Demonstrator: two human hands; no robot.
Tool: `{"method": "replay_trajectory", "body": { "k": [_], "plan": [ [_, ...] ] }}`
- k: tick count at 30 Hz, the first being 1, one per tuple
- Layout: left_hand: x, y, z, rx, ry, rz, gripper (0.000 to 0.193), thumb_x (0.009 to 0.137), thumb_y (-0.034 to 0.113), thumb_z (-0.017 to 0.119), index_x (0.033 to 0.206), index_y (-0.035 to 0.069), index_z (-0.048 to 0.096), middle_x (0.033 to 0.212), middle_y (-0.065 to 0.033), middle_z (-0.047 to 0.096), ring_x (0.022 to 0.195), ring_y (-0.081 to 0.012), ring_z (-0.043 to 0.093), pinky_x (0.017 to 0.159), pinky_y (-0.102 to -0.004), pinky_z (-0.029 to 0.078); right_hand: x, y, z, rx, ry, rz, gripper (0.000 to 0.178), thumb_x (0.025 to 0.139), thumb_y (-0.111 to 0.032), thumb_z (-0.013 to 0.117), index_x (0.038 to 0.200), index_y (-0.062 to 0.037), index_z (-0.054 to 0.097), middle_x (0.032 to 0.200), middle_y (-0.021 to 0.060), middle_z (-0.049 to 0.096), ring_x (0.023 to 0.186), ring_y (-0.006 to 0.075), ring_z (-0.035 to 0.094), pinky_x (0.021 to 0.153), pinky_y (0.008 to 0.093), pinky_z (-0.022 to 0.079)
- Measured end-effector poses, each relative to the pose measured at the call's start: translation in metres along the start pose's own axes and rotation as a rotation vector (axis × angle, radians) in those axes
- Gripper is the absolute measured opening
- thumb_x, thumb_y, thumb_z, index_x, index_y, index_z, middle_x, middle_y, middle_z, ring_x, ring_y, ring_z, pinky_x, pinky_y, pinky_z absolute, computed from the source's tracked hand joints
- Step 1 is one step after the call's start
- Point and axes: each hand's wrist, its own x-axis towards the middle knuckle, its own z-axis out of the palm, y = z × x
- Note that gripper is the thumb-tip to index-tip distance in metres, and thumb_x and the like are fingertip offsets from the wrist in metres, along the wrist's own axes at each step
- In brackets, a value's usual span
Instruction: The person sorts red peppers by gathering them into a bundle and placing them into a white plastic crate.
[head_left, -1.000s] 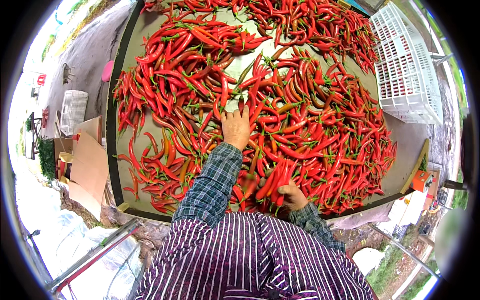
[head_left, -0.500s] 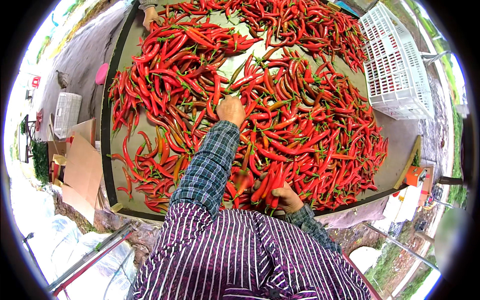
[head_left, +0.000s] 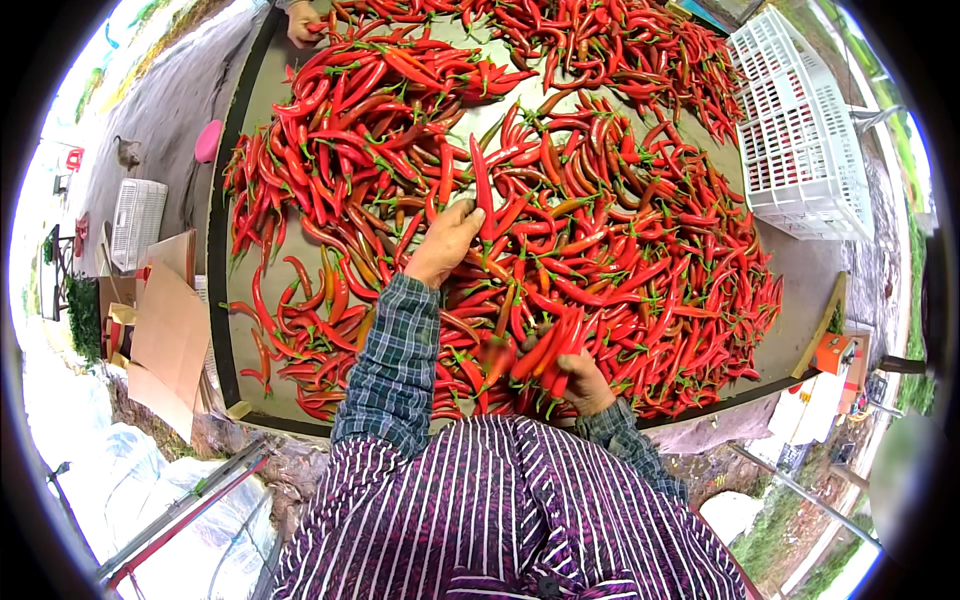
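Long red chili peppers [head_left: 640, 290] with green stems lie heaped across a wide table [head_left: 275, 385]. Over the middle of the heap, my left hand [head_left: 447, 243] pinches one long red chili pepper [head_left: 481, 185], its tip pointing away from me. Close to the table's near edge, my right hand [head_left: 585, 385] is closed round a bunch of red chili peppers [head_left: 548, 352], held side by side. Part of its fingers is hidden behind the bunch. A few peppers in the heap are brownish or orange.
Another person's hand [head_left: 302, 24] is at the far left corner, by the peppers. A white plastic crate [head_left: 800, 130] stands at the right edge. Cardboard [head_left: 168, 335] and a second white crate [head_left: 138, 225] lie beyond the left edge; an orange box [head_left: 832, 353] sits at the right.
My left hand has lifted from the heap and turned, now showing a single chili pepper in its fingers. My right hand keeps its bunch, almost in the same place.
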Motion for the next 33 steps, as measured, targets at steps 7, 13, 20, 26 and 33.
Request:
{"method": "replay_trajectory", "body": {
  "k": [7, 13, 20, 26, 33],
  "plan": [
    [-0.049, 0.0, 0.006, -0.09, -0.078, 0.018, 0.039, 0.092, 0.021, 0.05, 0.12, -0.006, 0.047, 0.107, -0.0067, 0.055, 0.098, -0.0121, 0.049, 0.089, -0.0262, 0.04, 0.027, -0.002, 0.001, 0.056, 0.067, -0.007, 0.056, 0.078, -0.02, 0.064, 0.124, 0.0, 0.039, 0.113, 0.0153, 0.057, 0.105, 0.0254, 0.056, 0.092, 0.0366, 0.045],
    [-0.081, -0.006, 0.019, -0.04, -0.144, 0.059, 0.036, 0.091, 0.016, 0.052, 0.121, -0.004, 0.048, 0.109, -0.0095, 0.058, 0.095, -0.0144, 0.054, 0.085, -0.0267, 0.044, 0.039, -0.005, 0.015, -0.046, -0.005, -0.006, 0.059, 0.079, -0.023, 0.065, 0.126, 0.0022, 0.04, 0.119, 0.0159, 0.054, 0.111, 0.0269, 0.054, 0.096, 0.0389, 0.042],
    [-0.1, -0.009, 0.029, -0.279, -0.239, -0.079, 0.035, 0.091, 0.01, 0.048, 0.123, -0.004, 0.046, 0.111, -0.0095, 0.058, 0.098, -0.0157, 0.057, 0.087, -0.0272, 0.044, 0.037, -0.006, 0.022, -0.056, -0.042, 0.003, 0.059, 0.078, -0.024, 0.065, 0.125, 0.0041, 0.042, 0.12, 0.0157, 0.054, 0.111, 0.0269, 0.054, 0.096, 0.0385, 0.043],
    [-0.097, -0.041, 0.039, 0.055, -0.149, 0.134, 0.038, 0.088, 0.01, 0.054, 0.125, 0.003, 0.049, 0.112, -0.0118, 0.055, 0.104, -0.0198, 0.054, 0.089, -0.0301, 0.043, 0.037, -0.005, 0.027, -0.107, 0.073, 0.062, 0.048, 0.079, -0.021, 0.063, 0.12, -0.0018, 0.045, 0.097, 0.0059, 0.058, 0.084, 0.0143, 0.057, 0.075, 0.0277, 0.048],
    [-0.098, -0.033, 0.038, 0.324, -0.161, 0.141, 0.045, 0.086, 0.012, 0.057, 0.128, 0.004, 0.047, 0.112, -0.0156, 0.055, 0.105, -0.0241, 0.053, 0.091, -0.0326, 0.042, 0.045, 0.003, 0.027, -0.057, 0.045, 0.038, 0.05, 0.081, -0.02, 0.062, 0.124, -0.0031, 0.043, 0.106, 0.0064, 0.056, 0.09, 0.0152, 0.057, 0.077, 0.0284, 0.047]
  ]
}}
